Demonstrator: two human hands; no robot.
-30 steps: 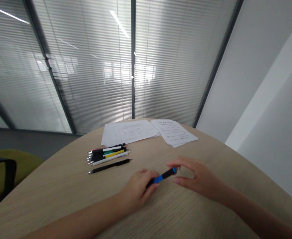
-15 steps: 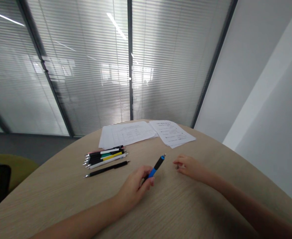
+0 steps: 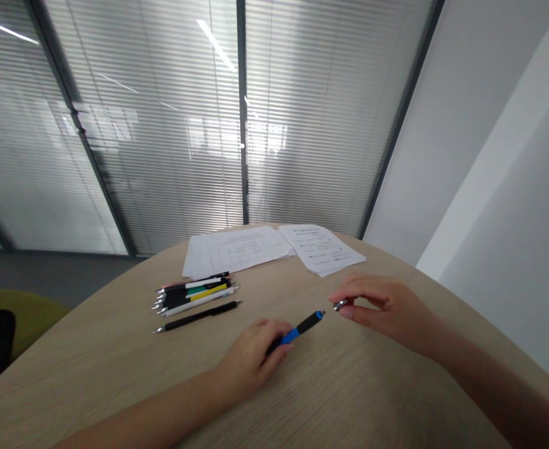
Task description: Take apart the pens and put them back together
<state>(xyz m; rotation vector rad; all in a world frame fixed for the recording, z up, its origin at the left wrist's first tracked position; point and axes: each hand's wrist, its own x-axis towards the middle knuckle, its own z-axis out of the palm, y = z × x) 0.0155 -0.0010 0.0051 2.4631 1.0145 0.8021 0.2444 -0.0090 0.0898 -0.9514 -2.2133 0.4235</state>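
Observation:
My left hand (image 3: 258, 355) is closed around a blue pen (image 3: 293, 335) with a black grip, whose thin point faces right and slightly up. Between the thumb and fingers of my right hand (image 3: 384, 305) is a small silver metal pen tip (image 3: 339, 305). A short gap separates this piece from the blue pen's point. Left of my left hand, a black pen (image 3: 197, 317) lies alone on the table. Beyond it is a bunch of several pens (image 3: 194, 293) in black, white, green and yellow, side by side.
Printed sheets (image 3: 241, 249) lie at the far side of the round wooden table (image 3: 330, 399), with another stack of papers (image 3: 321, 247) to their right. A green chair (image 3: 31, 318) with a black armrest stands at the left. Behind the table are glass panels with blinds (image 3: 185, 156).
My right hand has come up and nearer, so the metal tip now shows in its pinch. The blue pen has tilted lower, its point swinging right and down toward that hand.

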